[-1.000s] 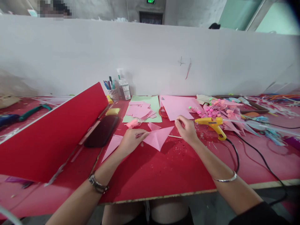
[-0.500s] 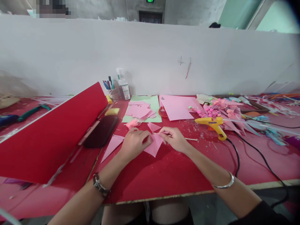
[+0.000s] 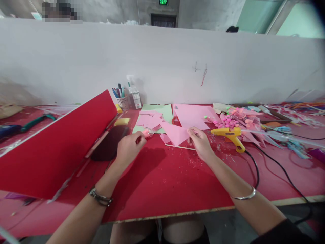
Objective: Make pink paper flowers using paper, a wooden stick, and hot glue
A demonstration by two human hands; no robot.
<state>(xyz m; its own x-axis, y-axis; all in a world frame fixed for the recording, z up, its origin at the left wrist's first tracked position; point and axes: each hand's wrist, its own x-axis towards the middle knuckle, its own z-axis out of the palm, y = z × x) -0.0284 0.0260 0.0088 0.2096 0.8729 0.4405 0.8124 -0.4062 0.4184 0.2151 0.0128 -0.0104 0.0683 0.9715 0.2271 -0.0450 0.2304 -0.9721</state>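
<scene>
My right hand [image 3: 201,144] pinches a corner of a pink paper piece [image 3: 175,133], raised above the table and pointing left. Further left, my left hand [image 3: 129,147] is closed with its fingers curled; whatever they may hold is hidden. Just beyond its fingertips lies a small clear packet with pink contents [image 3: 147,132]. Below the held paper, a thin pale stick [image 3: 181,147] and a small folded pink piece [image 3: 165,138] lie on the red table [image 3: 162,183].
Pink cut pieces [image 3: 149,119] lie on a green sheet [image 3: 166,110]. Larger pink sheets [image 3: 193,115] lie behind. To the right are a yellow glue gun [image 3: 232,135] with a black cord and a pink bead-and-paper pile [image 3: 236,118]. Leftward are a dark phone [image 3: 108,145] and a slanted red board [image 3: 63,145].
My hands have moved apart, the left one leftward and the right one rightward with the pink paper. The pink triangle that lay beside my left hand no longer shows there.
</scene>
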